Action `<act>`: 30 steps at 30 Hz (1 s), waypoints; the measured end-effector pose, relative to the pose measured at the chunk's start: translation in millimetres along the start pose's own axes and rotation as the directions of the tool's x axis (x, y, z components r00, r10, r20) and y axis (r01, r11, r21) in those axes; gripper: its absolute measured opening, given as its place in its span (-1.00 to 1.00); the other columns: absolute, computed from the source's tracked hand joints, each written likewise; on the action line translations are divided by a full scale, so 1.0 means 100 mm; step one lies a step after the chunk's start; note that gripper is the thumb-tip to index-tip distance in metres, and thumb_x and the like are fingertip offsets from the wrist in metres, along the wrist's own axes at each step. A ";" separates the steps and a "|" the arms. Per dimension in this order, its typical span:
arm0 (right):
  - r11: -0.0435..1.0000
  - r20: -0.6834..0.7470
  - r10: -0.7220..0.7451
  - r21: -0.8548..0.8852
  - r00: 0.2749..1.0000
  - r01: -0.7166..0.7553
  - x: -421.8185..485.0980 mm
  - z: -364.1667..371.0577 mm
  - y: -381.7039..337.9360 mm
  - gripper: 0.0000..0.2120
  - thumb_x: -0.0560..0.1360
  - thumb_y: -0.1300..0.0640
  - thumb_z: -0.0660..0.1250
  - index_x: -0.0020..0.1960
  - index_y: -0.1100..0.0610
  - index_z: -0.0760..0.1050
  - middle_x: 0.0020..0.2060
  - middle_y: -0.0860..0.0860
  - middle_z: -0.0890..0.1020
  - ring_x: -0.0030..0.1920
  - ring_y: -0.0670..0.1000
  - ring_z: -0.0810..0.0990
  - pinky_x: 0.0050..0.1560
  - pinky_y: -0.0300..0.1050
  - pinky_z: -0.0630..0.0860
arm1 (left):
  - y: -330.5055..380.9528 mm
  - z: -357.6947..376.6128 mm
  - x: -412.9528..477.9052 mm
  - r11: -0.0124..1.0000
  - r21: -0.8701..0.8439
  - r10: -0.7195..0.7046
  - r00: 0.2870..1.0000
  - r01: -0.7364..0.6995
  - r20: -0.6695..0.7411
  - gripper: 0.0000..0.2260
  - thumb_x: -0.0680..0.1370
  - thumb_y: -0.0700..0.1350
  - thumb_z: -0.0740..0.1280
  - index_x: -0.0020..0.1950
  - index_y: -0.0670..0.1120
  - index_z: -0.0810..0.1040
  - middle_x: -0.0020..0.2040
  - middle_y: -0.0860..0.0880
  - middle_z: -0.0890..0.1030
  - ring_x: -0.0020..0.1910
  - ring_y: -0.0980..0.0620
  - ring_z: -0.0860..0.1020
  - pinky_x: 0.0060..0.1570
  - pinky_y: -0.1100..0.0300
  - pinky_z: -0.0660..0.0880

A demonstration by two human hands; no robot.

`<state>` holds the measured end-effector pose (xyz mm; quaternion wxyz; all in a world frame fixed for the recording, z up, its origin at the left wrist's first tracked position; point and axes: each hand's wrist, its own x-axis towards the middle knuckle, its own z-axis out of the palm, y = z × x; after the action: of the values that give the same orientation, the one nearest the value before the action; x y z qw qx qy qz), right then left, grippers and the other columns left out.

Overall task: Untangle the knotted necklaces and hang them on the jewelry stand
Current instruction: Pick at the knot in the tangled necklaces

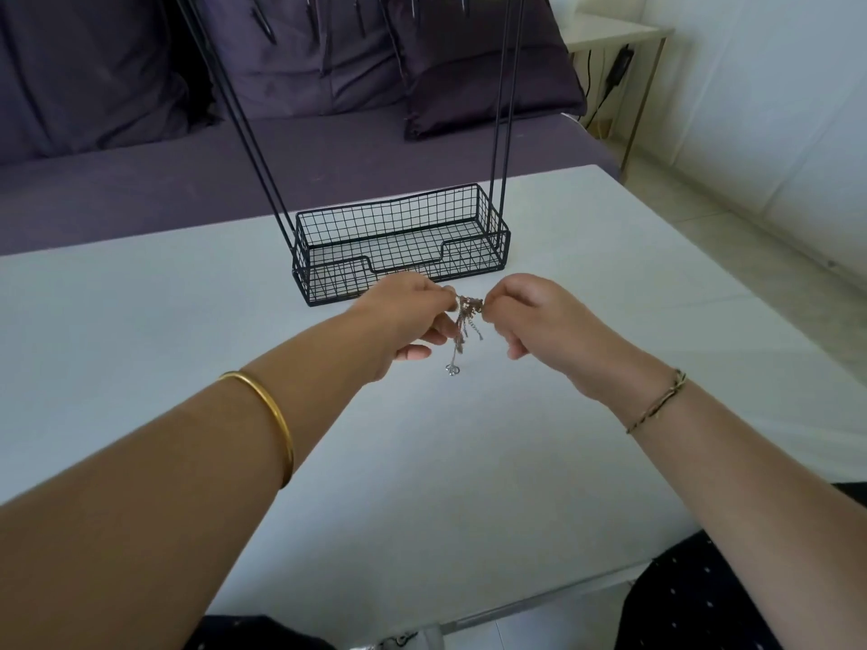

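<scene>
Gold bangle (281, 424) nearest — left hand (403, 321) and right hand (544, 326), each grip pinching knotted necklaces (469, 306).

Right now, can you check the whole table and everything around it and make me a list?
Surface: white table.
Job's things: knotted necklaces held up between both hands, strands dangling; black wire jewelry stand behind them, nothing visible in its basket.
Clutter: nothing seen.
Grippers: left hand and right hand each pinch the knot.
Cables: black cord with an adapter hangs by the side table.
Surroundings: purple sofa with cushions beyond the table.
</scene>
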<state>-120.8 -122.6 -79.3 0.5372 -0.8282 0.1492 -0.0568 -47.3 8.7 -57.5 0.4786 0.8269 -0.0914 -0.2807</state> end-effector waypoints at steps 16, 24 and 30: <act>0.973 -0.130 0.035 0.232 0.991 -0.004 0.03 0.04 0.07 -0.82 0.46 0.39 0.17 -0.17 0.15 0.44 -0.37 0.07 0.54 -0.46 -0.05 0.46 -0.31 -0.11 0.48 | 0.00 -0.02 0.00 0.997 -0.072 -0.003 1.000 0.001 -0.025 -0.92 0.54 -0.28 0.34 -0.12 -0.14 0.49 -0.14 -0.12 0.60 -0.18 0.05 0.60 -0.23 0.24 0.59; 0.943 0.043 0.144 0.298 0.989 -0.150 0.03 0.08 0.02 -0.72 0.41 0.40 0.11 -0.28 0.20 0.55 -0.49 0.01 0.39 -0.42 -0.02 0.26 -0.34 -0.17 0.27 | 0.02 -0.02 -0.05 0.986 -0.160 0.038 0.999 -0.039 -0.009 -0.91 0.57 -0.29 0.30 -0.10 -0.13 0.49 -0.20 -0.11 0.59 -0.31 0.09 0.61 -0.39 0.30 0.55; 0.996 0.097 0.060 0.066 0.993 -0.066 0.00 0.07 0.00 -0.87 0.48 0.20 0.34 -0.25 0.13 0.50 -0.64 -0.20 0.35 -0.41 -0.04 0.31 -0.32 -0.19 0.26 | 0.03 0.01 -0.04 0.986 -0.163 0.043 0.999 -0.046 -0.019 -0.88 0.59 -0.28 0.27 -0.12 -0.11 0.46 -0.26 -0.08 0.51 -0.35 0.10 0.48 -0.43 0.32 0.45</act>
<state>-119.3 -116.5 -81.9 0.5737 -0.8056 0.1475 -0.0056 -50.6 7.7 -53.9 0.5517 0.7848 -0.0827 -0.2700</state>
